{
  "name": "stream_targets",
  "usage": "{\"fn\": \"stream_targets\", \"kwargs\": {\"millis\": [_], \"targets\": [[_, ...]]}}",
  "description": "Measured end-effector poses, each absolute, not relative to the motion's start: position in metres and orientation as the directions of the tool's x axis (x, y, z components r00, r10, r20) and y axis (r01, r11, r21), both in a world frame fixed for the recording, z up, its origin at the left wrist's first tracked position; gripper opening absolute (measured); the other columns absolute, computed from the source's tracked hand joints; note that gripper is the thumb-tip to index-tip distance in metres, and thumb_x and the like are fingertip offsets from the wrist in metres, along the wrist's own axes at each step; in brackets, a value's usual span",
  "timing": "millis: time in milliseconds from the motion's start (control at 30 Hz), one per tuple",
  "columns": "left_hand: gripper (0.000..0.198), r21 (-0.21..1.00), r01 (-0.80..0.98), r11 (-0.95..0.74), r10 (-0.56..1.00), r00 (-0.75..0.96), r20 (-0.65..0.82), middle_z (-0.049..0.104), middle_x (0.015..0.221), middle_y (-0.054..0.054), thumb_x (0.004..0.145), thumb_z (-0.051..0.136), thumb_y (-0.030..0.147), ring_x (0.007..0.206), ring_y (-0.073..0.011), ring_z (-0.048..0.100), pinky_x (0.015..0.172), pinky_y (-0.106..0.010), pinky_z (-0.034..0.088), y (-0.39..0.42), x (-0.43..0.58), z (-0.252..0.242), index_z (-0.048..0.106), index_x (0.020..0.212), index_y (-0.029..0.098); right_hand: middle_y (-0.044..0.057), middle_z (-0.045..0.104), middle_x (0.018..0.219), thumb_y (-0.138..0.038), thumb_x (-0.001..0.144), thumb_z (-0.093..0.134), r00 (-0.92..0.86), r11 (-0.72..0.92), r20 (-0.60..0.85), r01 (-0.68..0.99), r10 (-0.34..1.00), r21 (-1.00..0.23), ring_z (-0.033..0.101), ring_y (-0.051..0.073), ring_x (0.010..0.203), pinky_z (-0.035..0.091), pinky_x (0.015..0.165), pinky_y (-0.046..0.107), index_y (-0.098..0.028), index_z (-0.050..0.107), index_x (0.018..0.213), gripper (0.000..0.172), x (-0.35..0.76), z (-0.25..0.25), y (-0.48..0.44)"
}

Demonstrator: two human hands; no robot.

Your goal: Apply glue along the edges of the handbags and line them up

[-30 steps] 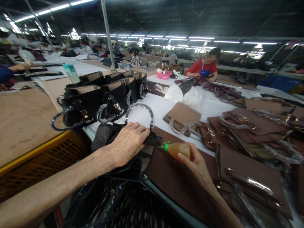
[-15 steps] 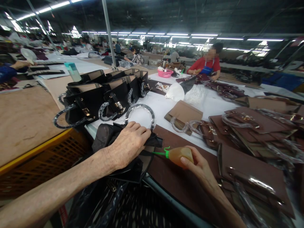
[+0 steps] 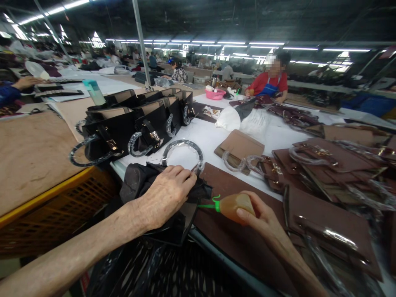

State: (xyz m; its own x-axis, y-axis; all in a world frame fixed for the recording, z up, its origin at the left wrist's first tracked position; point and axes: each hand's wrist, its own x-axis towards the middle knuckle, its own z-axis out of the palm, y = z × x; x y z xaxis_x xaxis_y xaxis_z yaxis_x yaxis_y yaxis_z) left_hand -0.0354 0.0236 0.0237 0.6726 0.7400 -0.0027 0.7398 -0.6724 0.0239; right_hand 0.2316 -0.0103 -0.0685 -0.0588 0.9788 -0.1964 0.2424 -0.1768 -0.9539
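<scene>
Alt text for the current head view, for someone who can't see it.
A person's left hand rests on a black bag while the right hand holds an amber squeeze bottle, its green nozzle aimed at the bag. Black handbags stand behind, leftward; brown handbags lie rightward.

The left hand (image 3: 168, 194), the black bag (image 3: 133, 183) beneath it and the amber bottle (image 3: 233, 207) have shifted slightly lower.

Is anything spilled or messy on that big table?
I see no spill near the bottle. The brown bags look messy: they lie overlapping on the right, while the black bags farther left stand upright in rows.
</scene>
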Motion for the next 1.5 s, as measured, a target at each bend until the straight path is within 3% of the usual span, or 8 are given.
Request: {"fn": "stream_targets", "kwargs": {"millis": [233,467,633,867,1167,1500], "targets": [[0.032,0.056,0.719,-0.692,0.721,0.691,0.04,0.056,0.109,-0.011,0.083,0.044,0.012,0.102,-0.0268,0.046,0.088,-0.043,0.04,0.02,-0.04,0.02,0.049,0.115,0.009,0.003,0.06,0.088,-0.046,0.072,0.066,-0.091,-0.179,-0.205,0.24,0.974,-0.954,0.056,0.022,0.075,0.048,0.055,0.028,-0.02,0.048,0.109,0.049,0.233,-0.067,-0.011],[0.032,0.052,0.725,-0.687,0.726,0.687,0.026,0.056,0.109,-0.011,0.082,0.046,0.011,0.102,-0.027,0.047,0.087,-0.043,0.04,0.019,-0.04,0.021,0.05,0.114,0.009,0.003,0.059,0.097,-0.045,0.072,0.066,-0.007,-0.129,-0.136,0.276,0.991,-0.953,0.055,0.024,0.088,0.043,0.077,0.033,-0.021,0.044,0.114,0.053,0.228,-0.085,-0.01],[0.033,0.045,0.727,-0.685,0.728,0.685,0.025,0.056,0.11,-0.011,0.081,0.048,0.012,0.103,-0.0272,0.047,0.088,-0.044,0.04,0.02,-0.04,0.02,0.05,0.114,0.01,0.003,0.058,0.097,-0.045,0.071,0.068,0.029,-0.138,-0.135,0.268,0.99,-0.953,0.054,0.024,0.089,0.041,0.079,0.034,-0.021,0.044,0.115,0.055,0.227,-0.084,-0.016],[0.033,0.042,0.721,-0.692,0.722,0.692,0.025,0.057,0.109,-0.011,0.082,0.046,0.012,0.103,-0.0272,0.048,0.088,-0.044,0.04,0.02,-0.041,0.021,0.05,0.114,0.01,0.003,0.058,0.091,-0.05,0.074,0.063,0.039,-0.173,-0.169,0.189,0.985,-0.967,0.055,0.022,0.078,0.049,0.056,0.029,-0.021,0.044,0.112,0.052,0.228,-0.076,-0.022],[0.031,0.033,0.717,-0.697,0.717,0.696,0.019,0.058,0.108,-0.011,0.082,0.046,0.012,0.103,-0.0262,0.048,0.088,-0.043,0.04,0.019,-0.041,0.023,0.05,0.113,0.011,0.002,0.058,0.09,-0.047,0.074,0.065,-0.017,-0.185,-0.192,0.203,0.981,-0.962,0.054,0.02,0.074,0.048,0.054,0.028,-0.021,0.046,0.111,0.049,0.228,-0.068,-0.022],[0.035,0.039,0.704,-0.709,0.705,0.708,0.02,0.057,0.112,-0.011,0.08,0.047,0.011,0.105,-0.026,0.048,0.088,-0.042,0.04,0.017,-0.041,0.024,0.047,0.115,0.012,0.004,0.06,0.099,-0.047,0.075,0.064,-0.098,-0.154,-0.194,0.318,0.976,-0.936,0.055,0.026,0.09,0.044,0.074,0.033,-0.02,0.046,0.115,0.051,0.231,-0.062,-0.027]]}}
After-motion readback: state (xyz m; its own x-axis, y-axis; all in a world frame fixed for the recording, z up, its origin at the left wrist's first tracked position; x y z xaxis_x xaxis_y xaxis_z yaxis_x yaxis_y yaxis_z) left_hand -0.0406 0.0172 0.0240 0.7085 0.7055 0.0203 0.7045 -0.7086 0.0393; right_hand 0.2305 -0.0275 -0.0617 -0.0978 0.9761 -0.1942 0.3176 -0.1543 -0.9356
